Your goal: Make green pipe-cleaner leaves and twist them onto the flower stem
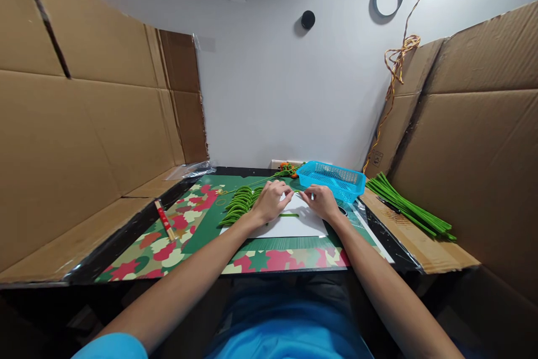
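Observation:
My left hand [271,200] and my right hand [320,200] are close together over a white sheet [277,229]. Both have the fingertips closed in a pinch on a short green pipe cleaner [296,191] stretched between them. A second short green piece [289,215] lies on the sheet just below. Beside my left hand sit several curved green leaf shapes [237,205] in rows, partly hidden by that hand. A dark-rimmed loop [342,211], perhaps a scissors handle, shows next to my right wrist.
A blue plastic basket [332,177] stands behind my right hand, with orange flowers [288,168] to its left. Long green pipe cleaners [409,205] lie on cardboard at the right. A red-wrapped stick [163,220] rests at the left. Cardboard walls [84,124] flank the table.

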